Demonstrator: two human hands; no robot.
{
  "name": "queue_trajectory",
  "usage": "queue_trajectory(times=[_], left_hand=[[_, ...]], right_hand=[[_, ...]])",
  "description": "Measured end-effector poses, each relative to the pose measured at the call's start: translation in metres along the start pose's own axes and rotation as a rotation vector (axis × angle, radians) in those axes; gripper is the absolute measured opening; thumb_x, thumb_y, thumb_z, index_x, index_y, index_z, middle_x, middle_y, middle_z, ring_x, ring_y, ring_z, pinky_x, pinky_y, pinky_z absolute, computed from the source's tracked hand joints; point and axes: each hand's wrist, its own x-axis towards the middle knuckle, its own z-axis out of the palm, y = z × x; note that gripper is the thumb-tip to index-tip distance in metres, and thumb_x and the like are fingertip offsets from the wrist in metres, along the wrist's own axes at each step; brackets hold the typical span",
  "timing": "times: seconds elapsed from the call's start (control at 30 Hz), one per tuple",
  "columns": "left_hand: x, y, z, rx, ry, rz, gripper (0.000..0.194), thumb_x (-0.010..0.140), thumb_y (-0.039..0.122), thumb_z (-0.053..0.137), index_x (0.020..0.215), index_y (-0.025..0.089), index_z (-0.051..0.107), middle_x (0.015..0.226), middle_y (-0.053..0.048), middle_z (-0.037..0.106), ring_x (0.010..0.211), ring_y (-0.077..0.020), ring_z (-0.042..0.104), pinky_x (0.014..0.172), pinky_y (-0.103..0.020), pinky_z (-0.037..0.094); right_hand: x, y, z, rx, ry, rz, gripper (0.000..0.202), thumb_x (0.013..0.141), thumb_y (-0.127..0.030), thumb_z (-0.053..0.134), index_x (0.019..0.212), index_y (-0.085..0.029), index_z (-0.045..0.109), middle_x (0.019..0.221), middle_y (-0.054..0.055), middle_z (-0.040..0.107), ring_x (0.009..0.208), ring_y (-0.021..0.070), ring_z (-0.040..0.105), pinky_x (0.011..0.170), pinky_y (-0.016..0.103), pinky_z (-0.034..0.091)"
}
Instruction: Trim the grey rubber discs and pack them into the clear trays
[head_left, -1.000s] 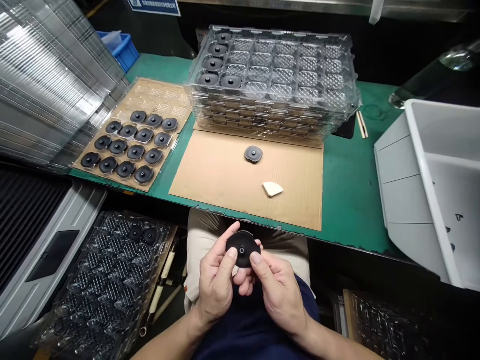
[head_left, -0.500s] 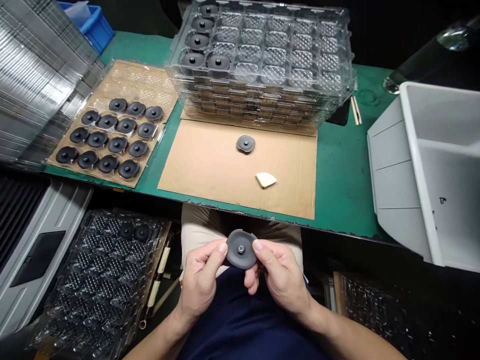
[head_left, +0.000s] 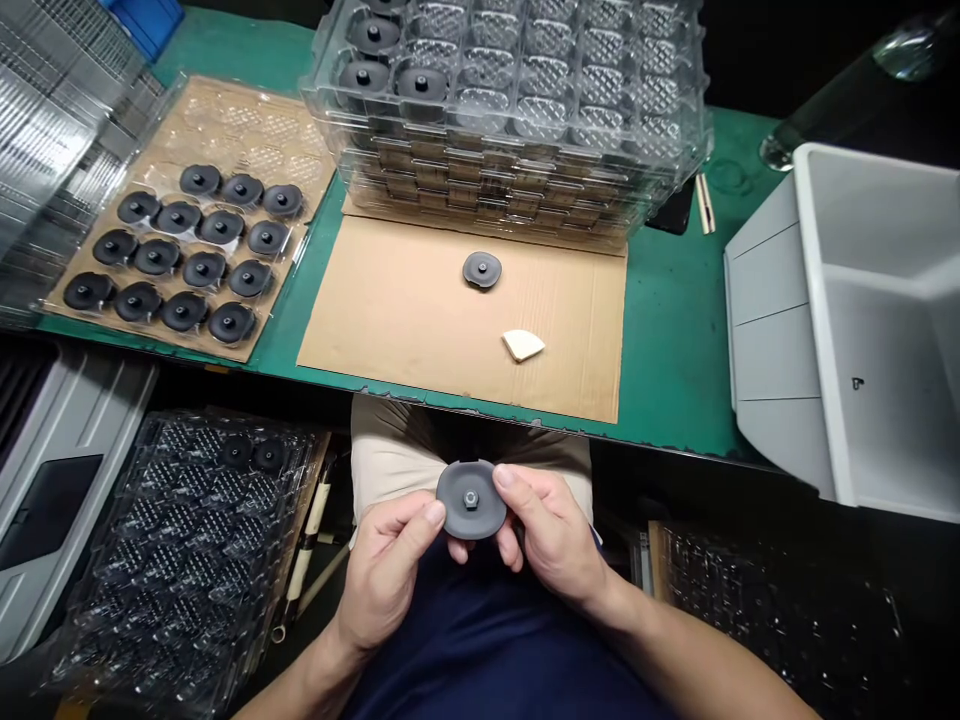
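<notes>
Above my lap I hold a dark grey round disc (head_left: pixel 471 520) with a small raised hub at its middle and a notch in its far rim. My left hand (head_left: pixel 394 565) pinches its left edge between thumb and fingers. On the right edge, my right hand (head_left: pixel 551 535) grips it the same way, thumb on top. A similar disc (head_left: pixel 481 269) lies on a flat cardboard sheet (head_left: pixel 397 310) on the bench. Nearer to me on that sheet is a cream wedge-shaped pad (head_left: pixel 523 345).
A stack of clear plastic trays (head_left: pixel 510 150) stands behind the cardboard, a few discs at its left. Another tray (head_left: pixel 255 340) at left holds several discs. A light grey bin (head_left: pixel 772 310) stands right. More trays (head_left: pixel 195 540) sit below the bench's front edge (head_left: pixel 450 405).
The view has shifted slightly, so the bench things sit higher and mostly further left. Both hands still hold the disc, which looks slightly turned; my right thumb has moved up along its rim.
</notes>
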Motion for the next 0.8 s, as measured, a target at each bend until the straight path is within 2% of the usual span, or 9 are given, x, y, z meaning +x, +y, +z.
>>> queue_trajectory(times=[0.27,0.63,0.73,0.8], left_hand=[[-0.0022,-0.0007,-0.0024,0.122,0.01,0.046,0.04,0.104,0.036,0.051,0.076,0.019,0.074,0.077,-0.007,0.071,0.075,-0.0229,0.061,0.075,-0.035,0.045],[-0.0008,-0.0007,-0.0014,0.141,0.007,0.046,0.04,0.104,0.036,0.05,0.074,0.019,0.071,0.071,-0.004,0.067,0.072,-0.0204,0.06,0.073,-0.033,0.045],[-0.0001,0.0026,0.0,0.21,0.014,0.073,0.042,0.105,0.033,0.049,0.072,0.019,0.069,0.069,-0.003,0.067,0.07,-0.0189,0.061,0.071,-0.031,0.047],[0.001,0.0039,-0.0004,0.341,0.037,0.142,0.037,0.104,0.027,0.052,0.074,0.018,0.071,0.07,-0.002,0.068,0.068,-0.0169,0.063,0.069,-0.029,0.049]], right_hand=[[0.0008,0.0018,-0.0019,-0.076,0.034,0.003,0.063,0.099,-0.073,0.047,0.065,-0.02,0.052,0.046,-0.003,0.05,0.04,0.0086,0.042,0.043,0.02,0.036],[0.0011,0.0045,-0.0034,-0.085,0.027,-0.001,0.063,0.1,-0.071,0.046,0.065,-0.02,0.051,0.045,-0.004,0.048,0.04,0.008,0.04,0.042,0.02,0.035],[-0.0008,0.005,-0.0039,-0.112,0.035,-0.024,0.061,0.104,-0.065,0.043,0.064,-0.02,0.05,0.046,-0.004,0.048,0.04,0.0078,0.042,0.043,0.019,0.036],[-0.0015,0.006,-0.0072,-0.189,0.055,-0.113,0.057,0.108,-0.055,0.043,0.066,-0.019,0.054,0.049,-0.004,0.051,0.042,0.0077,0.045,0.045,0.019,0.038]])
